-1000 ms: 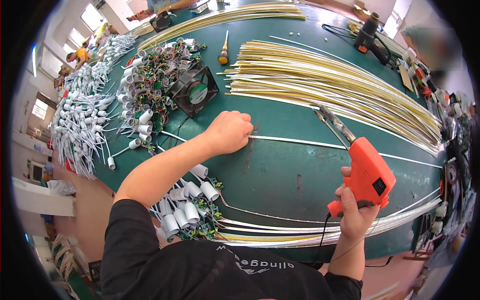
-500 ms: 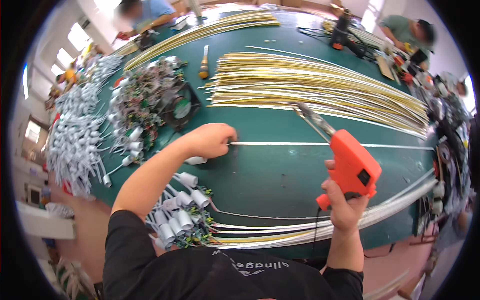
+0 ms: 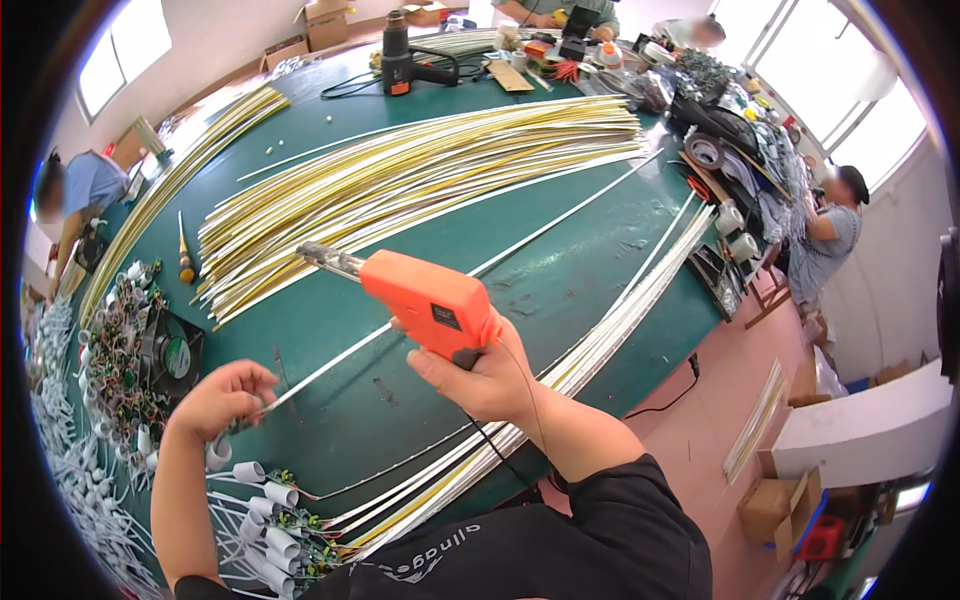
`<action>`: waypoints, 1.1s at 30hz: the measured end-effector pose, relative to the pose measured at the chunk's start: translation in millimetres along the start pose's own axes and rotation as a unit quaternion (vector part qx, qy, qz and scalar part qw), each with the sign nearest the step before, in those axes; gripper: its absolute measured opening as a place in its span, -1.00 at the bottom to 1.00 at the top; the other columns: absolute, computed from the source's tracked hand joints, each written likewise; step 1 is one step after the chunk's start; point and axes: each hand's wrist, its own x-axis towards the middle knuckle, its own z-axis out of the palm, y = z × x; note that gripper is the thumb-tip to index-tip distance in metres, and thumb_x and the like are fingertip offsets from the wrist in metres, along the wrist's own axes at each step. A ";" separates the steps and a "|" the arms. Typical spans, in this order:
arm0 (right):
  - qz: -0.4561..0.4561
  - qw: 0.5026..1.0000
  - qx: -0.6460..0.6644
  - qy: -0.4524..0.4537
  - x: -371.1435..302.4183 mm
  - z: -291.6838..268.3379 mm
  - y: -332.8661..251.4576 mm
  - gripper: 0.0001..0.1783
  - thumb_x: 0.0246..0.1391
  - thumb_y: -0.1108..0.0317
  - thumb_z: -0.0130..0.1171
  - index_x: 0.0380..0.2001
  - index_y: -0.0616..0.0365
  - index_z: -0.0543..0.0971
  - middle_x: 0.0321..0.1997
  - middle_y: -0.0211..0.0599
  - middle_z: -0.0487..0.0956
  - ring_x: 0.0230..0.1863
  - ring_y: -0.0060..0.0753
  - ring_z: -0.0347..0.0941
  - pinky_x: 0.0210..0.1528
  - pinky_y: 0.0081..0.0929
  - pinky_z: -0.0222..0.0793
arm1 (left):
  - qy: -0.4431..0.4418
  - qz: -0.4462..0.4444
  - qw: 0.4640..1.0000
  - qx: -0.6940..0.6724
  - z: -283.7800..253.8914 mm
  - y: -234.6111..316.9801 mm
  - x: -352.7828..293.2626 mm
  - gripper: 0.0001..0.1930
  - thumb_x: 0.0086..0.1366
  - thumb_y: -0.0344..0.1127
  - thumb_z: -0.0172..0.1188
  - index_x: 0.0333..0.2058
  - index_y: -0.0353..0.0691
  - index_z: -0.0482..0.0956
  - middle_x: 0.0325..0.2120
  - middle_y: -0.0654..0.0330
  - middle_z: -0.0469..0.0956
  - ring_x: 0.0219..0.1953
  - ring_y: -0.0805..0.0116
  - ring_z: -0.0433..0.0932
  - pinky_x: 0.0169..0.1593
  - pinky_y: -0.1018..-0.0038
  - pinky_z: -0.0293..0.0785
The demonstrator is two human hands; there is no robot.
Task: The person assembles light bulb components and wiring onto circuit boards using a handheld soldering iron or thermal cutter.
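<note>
My right hand point(image 3: 490, 378) is wrapped round the grip of an orange soldering gun point(image 3: 425, 300). Its metal tip points left, over the near edge of a bundle of strips. A long, thin white strip point(image 3: 335, 362) runs slantwise across the table beneath the gun. At the strip's left end my left hand point(image 3: 226, 400) is closed with thumb and fingers pinched together. A small part with wires shows under those fingers, too hidden to make out. Below the left hand lie several white cylindrical caps point(image 3: 282, 540) with little circuit boards, joined to white strips point(image 3: 590, 350).
Beyond the strip lies a large bundle of yellow and white strips point(image 3: 420, 170). A black fan point(image 3: 170, 352) and a heap of wired boards point(image 3: 112, 370) are at the left. A screwdriver point(image 3: 185, 255) and a heat gun point(image 3: 400, 65) stand farther back. Co-workers sit around the table.
The view has swung to the right. The soldering gun has come closer to my left hand, which still pinches at the strip's left end.
</note>
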 end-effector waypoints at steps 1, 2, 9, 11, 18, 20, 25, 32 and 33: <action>-0.065 0.998 -0.019 0.013 3.0 3.2 7.8 -0.47 0.00 0.43 0.28 0.06 0.22 0.37 -0.44 -0.50 0.43 -0.55 -0.76 0.20 -0.48 -0.66 0.18 | -0.008 -0.029 1.000 0.000 4.9 -5.3 0.3 -0.70 0.15 -0.52 0.11 -0.09 -0.33 0.45 -0.42 0.20 0.58 -0.52 0.52 0.48 -0.44 0.61 0.41; -0.068 0.997 -0.022 0.018 0.8 1.3 8.0 -0.47 0.00 0.43 0.28 0.06 0.22 0.37 -0.44 -0.50 0.43 -0.55 -0.76 0.20 -0.48 -0.66 0.18 | -0.018 -0.049 0.998 0.033 13.9 -5.2 -2.2 -0.75 0.18 -0.45 0.16 -0.14 -0.34 0.49 -0.50 0.24 0.58 -0.59 0.57 0.44 -0.51 0.64 0.34; 0.042 0.998 0.040 0.003 -0.9 -10.3 -13.4 -0.46 0.03 0.44 0.24 0.10 0.22 0.35 -0.34 -0.47 0.50 -0.49 -0.75 0.26 -0.42 -0.66 0.24 | -0.066 -0.003 0.997 -0.037 7.0 -6.8 -44.7 -0.92 0.12 -0.53 0.23 -0.37 -0.39 0.60 -0.63 0.20 0.56 -0.74 0.54 0.42 -0.66 0.60 0.32; 0.032 0.997 0.059 0.026 -2.8 -15.2 -26.5 -0.47 0.03 0.45 0.24 0.10 0.22 0.36 -0.26 -0.43 0.53 -0.44 -0.74 0.29 -0.37 -0.65 0.28 | -0.121 -0.103 0.987 0.028 14.6 -6.8 -57.2 -0.88 0.17 -0.50 0.24 -0.30 -0.37 0.60 -0.56 0.21 0.60 -0.64 0.59 0.45 -0.58 0.63 0.36; -0.013 0.998 0.052 0.019 0.2 -15.3 -25.1 -0.47 0.05 0.58 0.14 0.14 0.16 0.37 -0.05 -0.29 0.57 -0.40 -0.70 0.43 -0.48 -0.67 0.37 | -0.105 -0.170 0.975 0.100 30.0 -24.0 -85.7 -0.89 0.24 -0.46 0.21 -0.26 -0.35 0.58 -0.55 0.28 0.57 -0.54 0.63 0.46 -0.49 0.65 0.36; -0.036 0.994 0.086 0.050 2.8 -4.8 -20.8 -0.47 0.02 0.61 0.15 0.11 0.20 0.39 -0.07 -0.25 0.57 -0.39 -0.65 0.46 -0.42 -0.65 0.41 | -0.119 -0.181 0.962 0.169 42.6 -20.4 -89.6 -0.83 0.23 -0.35 0.24 -0.26 -0.32 0.58 -0.55 0.24 0.58 -0.54 0.51 0.50 -0.45 0.55 0.41; -0.015 0.992 0.066 0.108 -1.1 -8.8 -24.5 -0.45 -0.04 0.62 0.13 0.11 0.29 0.38 -0.09 -0.16 0.58 -0.39 -0.60 0.47 -0.43 -0.60 0.42 | -0.137 0.090 0.872 0.461 81.6 -10.2 -90.0 -0.69 0.23 -0.10 0.19 -0.18 -0.21 0.58 -0.34 0.09 0.57 -0.28 0.04 0.55 -0.20 0.25 0.49; -0.043 0.992 0.049 0.111 -1.0 -6.5 -17.4 -0.43 -0.02 0.56 0.12 0.12 0.39 0.32 -0.06 0.00 0.54 -0.38 -0.50 0.49 -0.31 -0.56 0.44 | -0.005 0.145 0.866 0.479 48.0 2.7 -50.1 -0.70 0.17 -0.11 0.18 -0.23 -0.19 0.55 -0.31 0.02 0.53 -0.21 -0.01 0.53 -0.13 0.17 0.48; -0.043 0.992 0.044 0.111 -1.3 -7.1 -18.2 -0.43 -0.01 0.55 0.11 0.13 0.38 0.31 -0.06 0.00 0.54 -0.39 -0.51 0.48 -0.32 -0.56 0.42 | 0.089 0.192 0.824 0.525 29.5 4.5 -28.4 -0.74 0.16 -0.15 0.17 -0.25 -0.18 0.55 -0.32 0.02 0.53 -0.23 -0.02 0.53 -0.14 0.18 0.48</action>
